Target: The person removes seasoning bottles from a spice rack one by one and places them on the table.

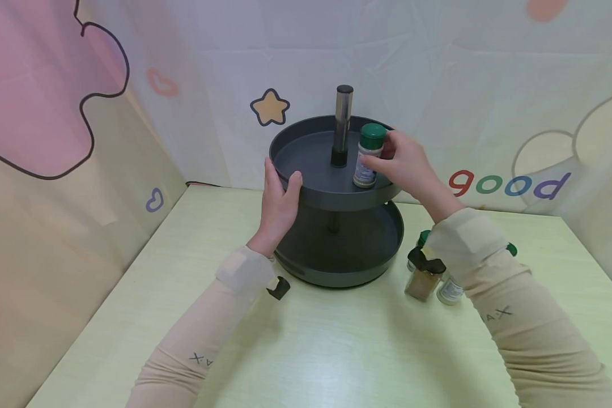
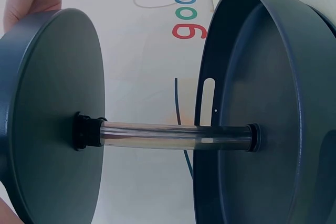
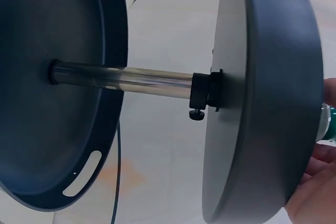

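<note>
A two-tier dark grey turntable rack point(image 1: 341, 199) stands on the table, with a metal post through its middle. In the head view my right hand point(image 1: 405, 164) holds a spice jar point(image 1: 367, 164) with a green lid, between thumb and fingers. The jar is upright and slightly tilted over the right front part of the upper tray. My left hand point(image 1: 280, 198) rests against the left front side of the upper tray, its fingers straight along the rim and the thumb pointing up. Below it the lower tray point(image 1: 339, 280) shows nothing standing in it.
Several more jars stand on the table right of the rack, partly covered by my right sleeve; one brown-filled jar point(image 1: 422, 283) has a black lid, and a white-labelled jar point(image 1: 450, 292) is beside it. A printed curtain point(image 1: 224, 68) hangs close behind the rack.
</note>
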`<state>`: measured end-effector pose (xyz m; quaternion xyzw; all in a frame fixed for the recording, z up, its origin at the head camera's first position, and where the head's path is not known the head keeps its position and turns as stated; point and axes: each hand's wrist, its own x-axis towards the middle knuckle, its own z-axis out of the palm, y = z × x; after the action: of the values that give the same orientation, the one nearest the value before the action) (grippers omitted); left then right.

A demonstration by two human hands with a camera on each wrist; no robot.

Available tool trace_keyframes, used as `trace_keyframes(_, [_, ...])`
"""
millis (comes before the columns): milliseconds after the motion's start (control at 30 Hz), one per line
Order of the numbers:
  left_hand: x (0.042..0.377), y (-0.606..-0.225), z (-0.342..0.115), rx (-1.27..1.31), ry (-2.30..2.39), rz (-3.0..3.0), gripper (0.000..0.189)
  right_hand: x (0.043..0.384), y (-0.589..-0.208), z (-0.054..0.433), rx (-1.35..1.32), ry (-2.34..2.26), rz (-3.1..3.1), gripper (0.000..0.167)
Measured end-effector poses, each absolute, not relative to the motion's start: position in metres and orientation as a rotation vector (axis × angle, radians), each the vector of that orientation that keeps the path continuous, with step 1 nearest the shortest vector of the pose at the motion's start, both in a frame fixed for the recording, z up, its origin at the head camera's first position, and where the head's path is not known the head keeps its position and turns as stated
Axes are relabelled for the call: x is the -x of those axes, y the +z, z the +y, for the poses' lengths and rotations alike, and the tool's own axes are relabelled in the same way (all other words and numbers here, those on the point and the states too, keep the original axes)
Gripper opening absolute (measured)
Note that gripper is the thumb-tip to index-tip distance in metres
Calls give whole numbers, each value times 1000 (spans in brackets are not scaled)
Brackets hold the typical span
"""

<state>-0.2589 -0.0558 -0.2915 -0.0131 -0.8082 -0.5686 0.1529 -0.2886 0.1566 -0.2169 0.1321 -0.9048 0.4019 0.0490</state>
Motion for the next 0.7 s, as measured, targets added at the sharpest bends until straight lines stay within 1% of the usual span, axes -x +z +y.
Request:
trace_keyframes(433, [258, -292, -56, 55, -1644, -2316, 76, 291, -223, 155, -439, 1170, -2726, 44])
trace_keyframes(700, [257, -291, -56, 61, -1642, -2312, 76, 292, -226, 155, -441, 1171, -2709, 43])
